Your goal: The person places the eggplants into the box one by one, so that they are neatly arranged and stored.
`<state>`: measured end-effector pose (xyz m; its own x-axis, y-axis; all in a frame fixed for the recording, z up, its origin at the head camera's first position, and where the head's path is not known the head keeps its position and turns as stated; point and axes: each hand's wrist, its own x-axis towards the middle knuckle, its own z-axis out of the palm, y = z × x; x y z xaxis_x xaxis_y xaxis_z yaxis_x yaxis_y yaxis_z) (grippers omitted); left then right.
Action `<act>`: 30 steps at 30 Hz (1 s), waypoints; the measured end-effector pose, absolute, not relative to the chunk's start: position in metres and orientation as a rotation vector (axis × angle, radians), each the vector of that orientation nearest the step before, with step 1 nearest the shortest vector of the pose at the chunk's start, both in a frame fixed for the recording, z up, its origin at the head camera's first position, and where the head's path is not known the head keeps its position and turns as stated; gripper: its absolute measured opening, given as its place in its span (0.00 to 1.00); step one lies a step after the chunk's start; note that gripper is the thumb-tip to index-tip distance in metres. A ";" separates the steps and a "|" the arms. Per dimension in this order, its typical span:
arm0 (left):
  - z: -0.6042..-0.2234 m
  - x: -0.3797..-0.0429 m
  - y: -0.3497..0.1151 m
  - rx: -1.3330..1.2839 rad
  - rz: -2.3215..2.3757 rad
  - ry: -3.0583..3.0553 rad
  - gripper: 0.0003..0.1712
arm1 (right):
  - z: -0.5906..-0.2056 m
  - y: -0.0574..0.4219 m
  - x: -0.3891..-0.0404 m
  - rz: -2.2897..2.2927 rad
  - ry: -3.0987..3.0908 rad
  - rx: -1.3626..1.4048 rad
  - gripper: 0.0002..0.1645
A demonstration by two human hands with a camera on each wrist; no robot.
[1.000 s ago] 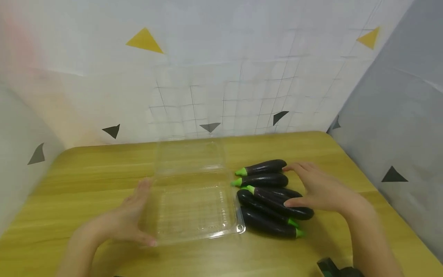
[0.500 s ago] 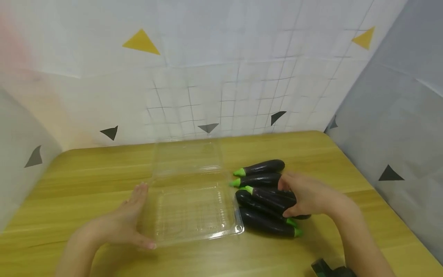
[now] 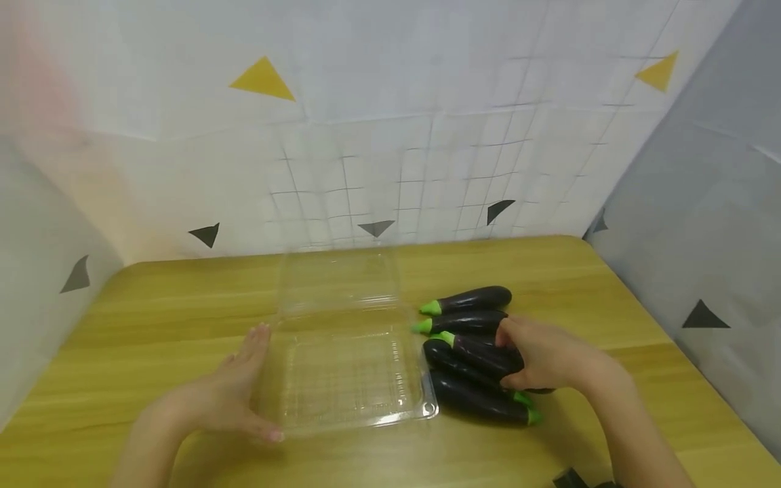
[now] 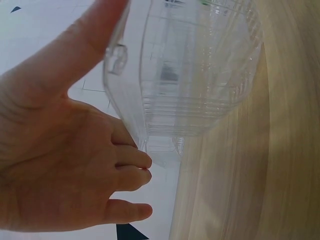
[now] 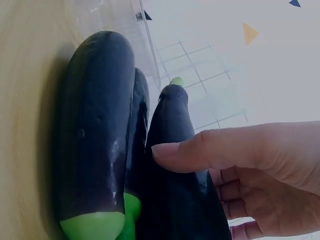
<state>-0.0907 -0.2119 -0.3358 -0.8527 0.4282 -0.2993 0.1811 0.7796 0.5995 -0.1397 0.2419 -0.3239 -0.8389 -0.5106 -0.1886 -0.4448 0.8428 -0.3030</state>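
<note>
My right hand (image 3: 546, 352) grips the topmost eggplant (image 3: 478, 351) of a small pile, its thumb on one side and its fingers on the other. In the right wrist view this dark eggplant (image 5: 172, 117), with its green tip at the far end, lies between thumb and fingers. My left hand (image 3: 222, 400) is spread at the left side of a clear plastic clamshell box (image 3: 381, 420), thumb near the front corner. From the left wrist, the fingers (image 4: 132, 177) lie straight along the rim of the box (image 4: 142, 100). The box's lid (image 3: 335, 274) is folded back.
Several more eggplants lie right of the box, among them one at the back (image 3: 476, 299) and one at the front (image 3: 482, 400). A dark object (image 3: 570, 478) shows at the bottom edge. Pale sheets (image 3: 183, 190) stand behind the wooden table (image 3: 183, 298).
My right hand has come in from the right and its fingers have closed round the top eggplant. The left hand stays at the box, and the view shifts slightly.
</note>
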 end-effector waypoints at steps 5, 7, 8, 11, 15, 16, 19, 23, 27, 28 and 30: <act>-0.334 -0.092 -0.210 0.455 0.796 2.539 0.84 | -0.324 0.243 -0.137 -0.366 2.792 -0.753 0.27; -0.333 -0.091 -0.209 0.444 0.788 2.536 0.84 | -0.324 0.243 -0.137 -0.385 2.801 -0.775 0.27; -0.333 -0.091 -0.209 0.439 0.785 2.534 0.84 | -0.323 0.242 -0.138 -0.395 2.806 -0.782 0.26; -0.332 -0.090 -0.209 0.428 0.780 2.527 0.84 | -0.321 0.240 -0.139 -0.429 2.814 -0.804 0.25; -0.333 -0.090 -0.210 0.431 0.786 2.523 0.84 | -0.317 0.234 -0.139 -0.465 2.829 -0.818 0.24; -0.333 -0.090 -0.210 0.432 0.790 2.522 0.84 | -0.316 0.233 -0.138 -0.471 2.839 -0.829 0.24; -0.334 -0.089 -0.210 0.433 0.802 2.518 0.85 | -0.313 0.228 -0.136 -0.479 2.881 -0.864 0.24; -0.333 -0.088 -0.209 0.426 0.796 2.521 0.85 | -0.313 0.221 -0.134 -0.468 2.941 -0.954 0.23; -0.332 -0.088 -0.209 0.435 0.785 2.536 0.84 | -0.313 0.212 -0.132 -0.468 2.982 -1.006 0.24; -0.332 -0.088 -0.209 0.439 0.782 2.539 0.84 | -0.313 0.210 -0.131 -0.464 2.992 -1.019 0.24; -0.332 -0.088 -0.209 0.445 0.779 2.539 0.83 | -0.313 0.206 -0.130 -0.460 3.005 -1.061 0.24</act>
